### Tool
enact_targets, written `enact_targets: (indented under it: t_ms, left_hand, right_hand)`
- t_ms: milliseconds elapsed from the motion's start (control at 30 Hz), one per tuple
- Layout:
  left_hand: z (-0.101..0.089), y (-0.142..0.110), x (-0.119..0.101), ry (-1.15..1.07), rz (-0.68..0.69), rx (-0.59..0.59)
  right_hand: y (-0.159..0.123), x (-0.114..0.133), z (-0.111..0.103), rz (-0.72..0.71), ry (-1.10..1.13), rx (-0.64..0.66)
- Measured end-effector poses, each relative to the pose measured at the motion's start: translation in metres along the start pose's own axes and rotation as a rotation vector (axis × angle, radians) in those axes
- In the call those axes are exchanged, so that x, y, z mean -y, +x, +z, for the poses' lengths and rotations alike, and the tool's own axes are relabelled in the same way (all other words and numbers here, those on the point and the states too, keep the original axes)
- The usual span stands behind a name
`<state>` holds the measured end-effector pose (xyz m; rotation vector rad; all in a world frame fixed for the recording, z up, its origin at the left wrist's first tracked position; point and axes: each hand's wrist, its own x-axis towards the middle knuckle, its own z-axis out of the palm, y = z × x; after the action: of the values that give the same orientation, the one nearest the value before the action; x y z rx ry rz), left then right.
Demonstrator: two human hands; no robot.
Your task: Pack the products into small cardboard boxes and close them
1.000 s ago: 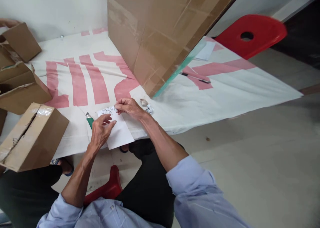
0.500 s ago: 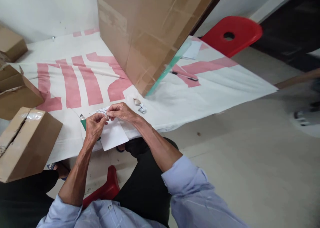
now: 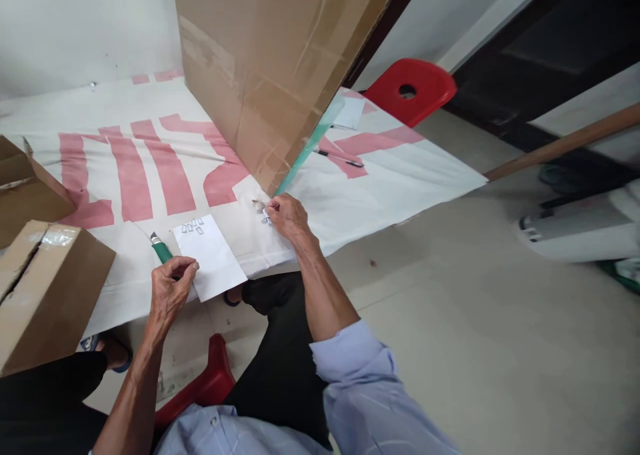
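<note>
My left hand (image 3: pixel 173 285) is closed, thumb and forefinger pressed together by the left edge of a white sheet of paper (image 3: pixel 215 258). Anything between those fingertips is too small to make out. Several small dark-outlined squares (image 3: pixel 193 225) show near the sheet's far end. Just beyond the left hand lies a green-handled utility knife (image 3: pixel 161 248), partly hidden by it. My right hand (image 3: pixel 289 216) pinches at a small crumpled silvery-white scrap (image 3: pixel 267 219); whether it grips the scrap is unclear. Beside its fingertips sits a small brownish-white lump (image 3: pixel 259 205).
A tall cardboard sheet or box (image 3: pixel 260 75) with a green edge stands on the cloth-covered table (image 3: pixel 390 195). Smaller cardboard boxes (image 3: pixel 65 288) crowd the left. A pen (image 3: pixel 343 158) lies beyond the right hand; a red stool (image 3: pixel 415 85) stands past the table.
My hands have parted from above the paper. The right moved right to the crumpled scrap, and the left drew back toward me, uncovering the paper's squares. The view has shifted right.
</note>
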<state>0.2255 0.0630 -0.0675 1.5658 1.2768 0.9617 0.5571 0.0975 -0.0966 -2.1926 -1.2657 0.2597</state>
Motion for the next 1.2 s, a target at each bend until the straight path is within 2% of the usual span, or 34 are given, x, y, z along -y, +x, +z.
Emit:
enact_targets:
  t_ms: [167,333,467,633,933,1133,1200]
  left_hand:
    - [-0.004,-0.002,0.004,0.015,0.008,-0.007]
    - [-0.002,-0.001,0.008,0.032,0.021,-0.002]
    - [0.0,0.0,0.01,0.059,0.041,0.017]
    - [-0.001,0.0,0.013,0.087,0.066,0.027]
    - [-0.001,0.0,0.014,0.104,0.097,0.034]
    - [0.001,0.0,0.013,0.112,0.108,0.014]
    - [0.001,-0.001,0.012,0.103,0.113,0.015]
  right_hand:
    - [0.002,0.003,0.0,0.063,0.022,-0.015]
    - [0.003,-0.001,-0.004,0.131,0.068,0.092]
    - [0.005,-0.004,-0.004,0.121,0.074,0.137]
    - [0.004,-0.003,-0.001,0.047,-0.05,0.187]
    - [0.007,0.005,-0.002,-0.033,-0.042,0.073]
    - [0.003,0.014,-0.001,0.081,-0.143,0.055]
    - [0.002,0.016,-0.002,0.112,-0.15,0.084]
